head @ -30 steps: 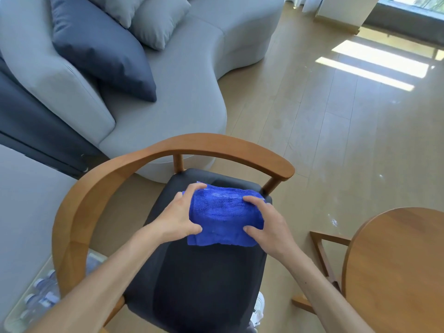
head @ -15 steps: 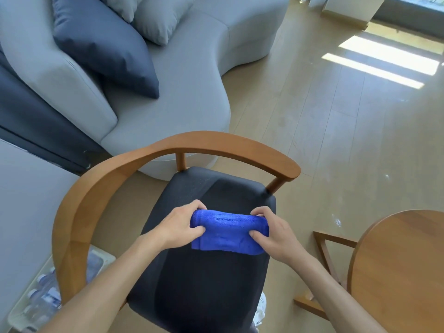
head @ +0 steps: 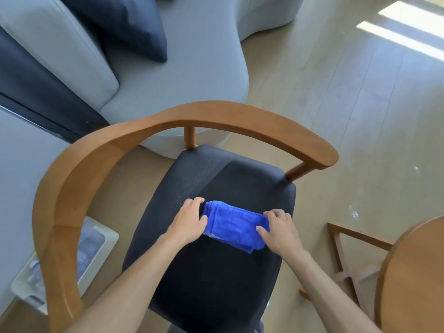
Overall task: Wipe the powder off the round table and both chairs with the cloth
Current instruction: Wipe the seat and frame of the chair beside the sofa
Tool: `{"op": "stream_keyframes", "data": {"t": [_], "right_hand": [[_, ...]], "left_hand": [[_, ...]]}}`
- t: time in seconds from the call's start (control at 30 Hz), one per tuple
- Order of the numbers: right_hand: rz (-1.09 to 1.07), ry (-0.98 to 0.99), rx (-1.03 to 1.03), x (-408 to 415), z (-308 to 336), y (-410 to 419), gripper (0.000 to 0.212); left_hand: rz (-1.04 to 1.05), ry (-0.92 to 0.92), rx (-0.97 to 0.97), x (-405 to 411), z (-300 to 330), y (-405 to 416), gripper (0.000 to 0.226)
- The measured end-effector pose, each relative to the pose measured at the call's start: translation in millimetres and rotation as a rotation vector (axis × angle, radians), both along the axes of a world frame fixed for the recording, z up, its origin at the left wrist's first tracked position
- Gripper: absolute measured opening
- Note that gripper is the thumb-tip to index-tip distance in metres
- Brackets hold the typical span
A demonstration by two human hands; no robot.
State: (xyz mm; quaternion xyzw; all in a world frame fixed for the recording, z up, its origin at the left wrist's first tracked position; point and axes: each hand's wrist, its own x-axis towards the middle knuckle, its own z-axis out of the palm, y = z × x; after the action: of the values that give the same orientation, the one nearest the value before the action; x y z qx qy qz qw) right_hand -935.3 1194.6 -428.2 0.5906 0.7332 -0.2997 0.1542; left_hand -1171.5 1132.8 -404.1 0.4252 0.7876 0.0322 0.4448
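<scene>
Both hands, left and right, pinch the ends of the folded cloth flat on the chair seat, probably to drag powder off.

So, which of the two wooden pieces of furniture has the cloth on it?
The chair with the dark seat: the blue cloth lies there under both hands. The round table at right is bare.
</scene>
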Motion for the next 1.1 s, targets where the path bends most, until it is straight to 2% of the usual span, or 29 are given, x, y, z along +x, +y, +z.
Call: {"op": "stream_keyframes", "data": {"t": [0.07,0.23,0.3,0.37,0.47,0.6,0.7,0.8,1.0,1.1], "right_hand": [[0.187,0.027,0.104,-3,-5,-7,0.053],[0.732,0.022,0.083,-19,-9,-18,0.073],[0.870,0.007,0.097,-25,-10,-16,0.084],[0.913,0.011,0.135,-31,-16,-6,0.091],[0.942,0.017,0.166,-39,-29,-1,0.091],[0.822,0.054,0.215,-42,-42,-21,0.073],[0.668,0.076,0.312,-43,-48,-21,0.072],[0.458,0.087,0.430,-53,-50,-4,0.073],[-0.123,-0.021,0.523,-122,-53,81,0.055],[-0.205,-0.045,0.507,-155,-66,101,0.054]], "left_hand": [[-0.071,0.070,0.083,-4,6,4,0.046],[-0.254,0.334,0.509,-27,46,32,0.039],[-0.310,0.492,0.665,-44,61,46,0.040],[-0.384,0.643,0.699,-75,72,63,0.044],[-0.441,0.788,0.546,-125,81,84,0.053],[-0.523,0.907,0.310,-169,71,97,0.056],[-0.601,0.873,0.206,-185,65,105,0.056],[-0.617,0.793,0.221,-189,65,112,0.055],[-0.604,0.812,0.300,-185,61,112,0.056],[-0.591,0.807,0.334,-187,56,114,0.055]]}}
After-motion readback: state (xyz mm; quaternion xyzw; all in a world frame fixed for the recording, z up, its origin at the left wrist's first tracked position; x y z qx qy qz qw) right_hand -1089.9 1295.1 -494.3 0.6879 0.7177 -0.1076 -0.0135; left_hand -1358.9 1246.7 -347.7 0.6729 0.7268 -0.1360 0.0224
